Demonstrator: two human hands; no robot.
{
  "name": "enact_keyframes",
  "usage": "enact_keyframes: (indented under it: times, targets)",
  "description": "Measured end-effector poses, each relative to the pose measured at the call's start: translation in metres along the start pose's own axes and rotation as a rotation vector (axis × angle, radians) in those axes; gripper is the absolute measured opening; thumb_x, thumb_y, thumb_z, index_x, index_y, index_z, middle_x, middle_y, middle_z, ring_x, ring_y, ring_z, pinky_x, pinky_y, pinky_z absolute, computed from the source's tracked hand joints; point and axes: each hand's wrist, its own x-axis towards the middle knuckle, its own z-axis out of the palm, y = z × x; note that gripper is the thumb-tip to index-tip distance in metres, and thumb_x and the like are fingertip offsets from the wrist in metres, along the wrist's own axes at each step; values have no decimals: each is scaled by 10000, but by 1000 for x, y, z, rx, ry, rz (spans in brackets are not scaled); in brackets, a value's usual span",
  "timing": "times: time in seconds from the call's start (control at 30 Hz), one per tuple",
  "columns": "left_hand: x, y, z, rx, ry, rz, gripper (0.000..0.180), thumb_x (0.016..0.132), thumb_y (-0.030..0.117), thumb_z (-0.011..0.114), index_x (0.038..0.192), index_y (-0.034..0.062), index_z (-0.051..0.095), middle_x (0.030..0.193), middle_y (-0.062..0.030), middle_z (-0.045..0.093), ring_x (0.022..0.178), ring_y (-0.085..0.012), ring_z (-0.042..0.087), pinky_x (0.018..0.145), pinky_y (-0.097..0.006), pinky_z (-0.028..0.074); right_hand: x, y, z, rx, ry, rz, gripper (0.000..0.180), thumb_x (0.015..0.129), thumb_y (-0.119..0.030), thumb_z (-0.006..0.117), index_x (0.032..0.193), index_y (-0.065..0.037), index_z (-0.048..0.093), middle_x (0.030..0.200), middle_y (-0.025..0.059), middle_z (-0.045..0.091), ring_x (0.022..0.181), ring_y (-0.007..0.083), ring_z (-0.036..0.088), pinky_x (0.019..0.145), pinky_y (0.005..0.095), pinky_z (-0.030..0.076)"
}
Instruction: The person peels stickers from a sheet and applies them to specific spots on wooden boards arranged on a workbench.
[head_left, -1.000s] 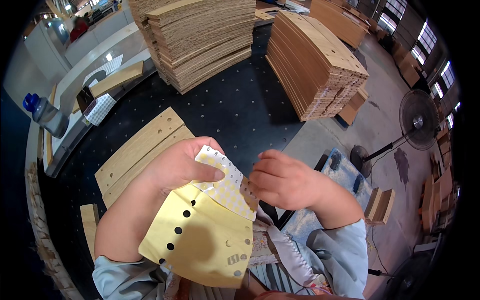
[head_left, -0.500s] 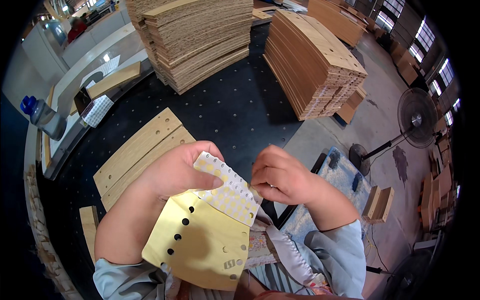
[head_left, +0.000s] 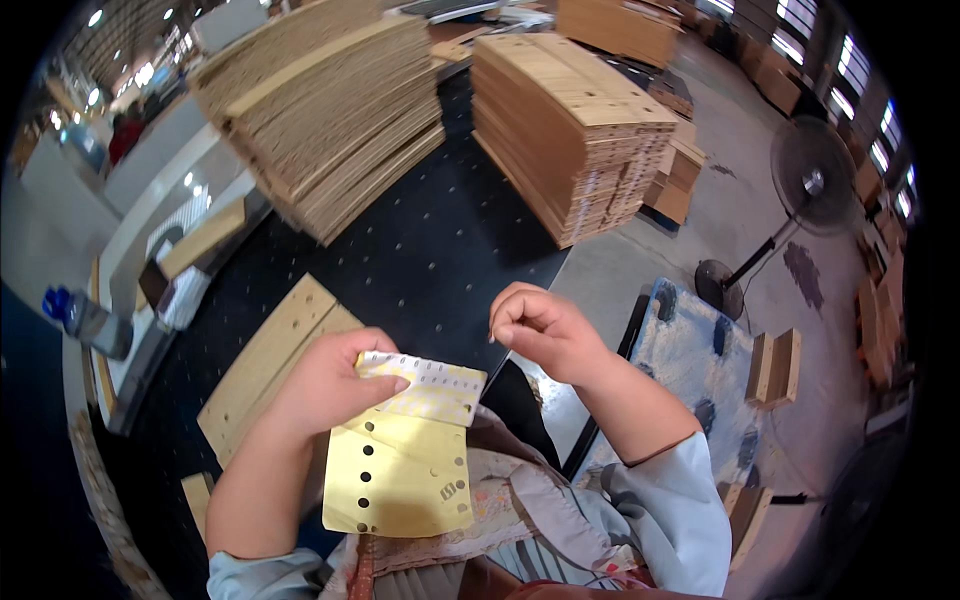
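Note:
My left hand (head_left: 335, 390) is closed on a sheet of round stickers (head_left: 410, 470), its thumb lying across the upper part. The sheet's lower part is yellow backing with a column of dark round spots. Its upper part is whitish with rows of pale yellow dots and small print, and seems folded over. To the right, my right hand (head_left: 545, 328) is raised apart from the sheet, thumb and forefinger pinched together. Something tiny may show at those fingertips, too small to name. Beneath my left wrist, drilled wooden boards (head_left: 265, 365) lie on the black table (head_left: 425, 275).
A tall stack of boards (head_left: 345, 130) and a second stack of drilled panels (head_left: 530, 150) stand on the table's far side. At left are a water bottle (head_left: 95, 325) and a box (head_left: 180, 295). A worn blue platform (head_left: 680, 360) and a fan (head_left: 812, 180) are at right.
My right hand has come away from the sheet, up and clear of its edge. The sheet has tilted and shifted left in my left hand. The whole view has turned somewhat.

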Motion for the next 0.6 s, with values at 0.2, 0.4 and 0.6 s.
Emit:
enact_keyframes:
  times: [0.2, 0.4, 0.6]
  targets:
    - [70, 51, 19, 652, 30, 586, 101, 700, -14, 697, 737, 49, 627, 845, -67, 619, 761, -192, 595, 668, -287, 461, 16, 31, -86, 186, 718, -103, 52, 898, -50, 571, 866, -13, 590, 884, 13, 562, 768, 79, 543, 687, 238, 450]
    - [177, 136, 62, 942, -29, 846, 136, 642, 10, 720, 652, 76, 601, 1328, -120, 519, 1371, -374, 311, 1081, -472, 302, 43, 54, -211, -337, 1223, -344, 87, 910, -63, 574, 870, 13, 588, 867, 22, 541, 702, 89, 545, 659, 231, 463]
    - [264, 172, 92, 1031, -102, 872, 141, 647, 18, 721, 646, 77, 594, 1467, -137, 401, 1439, -409, 116, 1137, -478, 193, 72, 41, -236, -617, 1317, -504, 35, 826, -8, 618, 836, -1, 585, 851, 113, 556, 736, 229, 563, 657, 305, 467]
